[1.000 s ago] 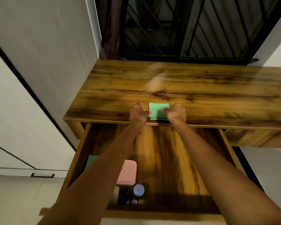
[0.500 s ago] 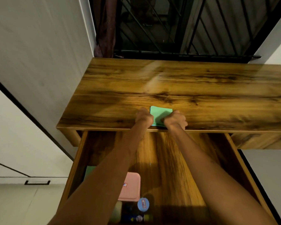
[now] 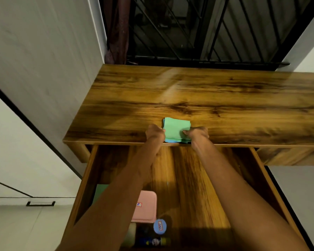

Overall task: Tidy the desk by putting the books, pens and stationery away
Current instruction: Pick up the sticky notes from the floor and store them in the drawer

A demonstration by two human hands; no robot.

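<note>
Leftmost, a pale wall [image 3: 40,69] with a dark diagonal line borders the wooden bench [image 3: 207,98], whose drawer [image 3: 194,178] stands pulled out toward the viewer. Inside the drawer, near its left wall, a green flat item [image 3: 101,190] shows partly behind the left forearm; beside it lies a pink case [image 3: 146,208] bearing a small sticker, and just in front of that a round blue lid [image 3: 159,226] and a dark tube [image 3: 152,241] with a yellow end. Above, at the bench's front edge, the left hand [image 3: 154,133] grips the left side of a stack of green paper squares [image 3: 177,128], fingers curled round it. The stack rests on the bench top, its near edge at the lip above the drawer; bluish sheets show at the bottom of the stack. The right hand [image 3: 198,134] holds the stack's right side, thumb pressed on the top sheet, so each grip is closed upon the paper. Behind the bench stand a dark curtain [image 3: 116,33] and a black metal grille [image 3: 198,28]; a white wall [image 3: 308,48] closes the right.
</note>
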